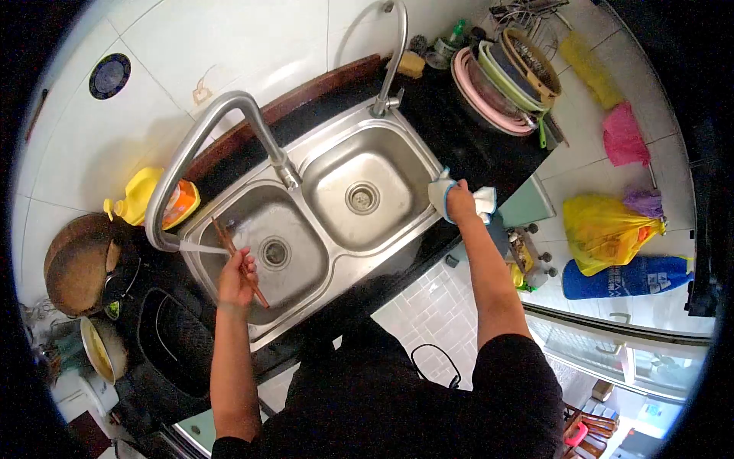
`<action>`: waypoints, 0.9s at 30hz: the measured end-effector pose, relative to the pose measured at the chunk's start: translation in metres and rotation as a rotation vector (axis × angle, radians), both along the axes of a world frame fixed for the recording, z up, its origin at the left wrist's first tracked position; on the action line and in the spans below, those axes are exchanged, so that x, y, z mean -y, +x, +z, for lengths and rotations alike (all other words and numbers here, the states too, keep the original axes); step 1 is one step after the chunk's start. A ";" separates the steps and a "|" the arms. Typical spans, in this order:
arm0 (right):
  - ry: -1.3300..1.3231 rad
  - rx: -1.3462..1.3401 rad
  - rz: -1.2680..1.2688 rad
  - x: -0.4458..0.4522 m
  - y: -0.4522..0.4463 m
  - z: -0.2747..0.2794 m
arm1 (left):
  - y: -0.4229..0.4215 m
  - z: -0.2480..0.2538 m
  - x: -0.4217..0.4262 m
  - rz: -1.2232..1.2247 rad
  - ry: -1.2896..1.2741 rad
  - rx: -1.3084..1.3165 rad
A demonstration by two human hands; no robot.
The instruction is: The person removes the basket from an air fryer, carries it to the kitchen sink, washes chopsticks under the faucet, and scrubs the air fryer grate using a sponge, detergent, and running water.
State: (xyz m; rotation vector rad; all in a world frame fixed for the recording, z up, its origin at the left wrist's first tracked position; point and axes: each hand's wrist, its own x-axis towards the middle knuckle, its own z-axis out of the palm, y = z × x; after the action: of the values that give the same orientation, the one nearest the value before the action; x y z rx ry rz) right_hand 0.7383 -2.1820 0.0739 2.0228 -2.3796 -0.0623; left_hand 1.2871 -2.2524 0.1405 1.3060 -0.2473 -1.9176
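Note:
My left hand (238,277) is closed around brown wooden chopsticks (259,293) over the left sink basin (302,284). A stream of water (200,248) runs from the tall curved faucet (163,187) toward the chopsticks and fingers. At the right rim of the right sink basin (394,164), my right hand (460,203) grips a white cloth (442,191) with a blue edge. Part of the cloth hangs out on the other side of the hand. Both basins show their round drains.
Behind the sink stands a second, thinner faucet (399,57). A yellow jug (143,191) is at the back left, near a wok (80,264). Stacked basins and colanders (508,84) stand at the back right. Bags, including a yellow one (612,229), hang on the right wall.

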 end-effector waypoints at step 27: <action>-0.286 0.389 0.298 -0.085 0.174 0.019 | 0.042 -0.027 0.007 -0.078 -0.042 0.004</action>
State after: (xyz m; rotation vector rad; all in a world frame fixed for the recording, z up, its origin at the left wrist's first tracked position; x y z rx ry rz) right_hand 0.9121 -2.0971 0.0932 2.3787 -2.0702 0.6910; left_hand 1.3289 -2.2598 0.1138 1.2901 -0.3433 -1.9650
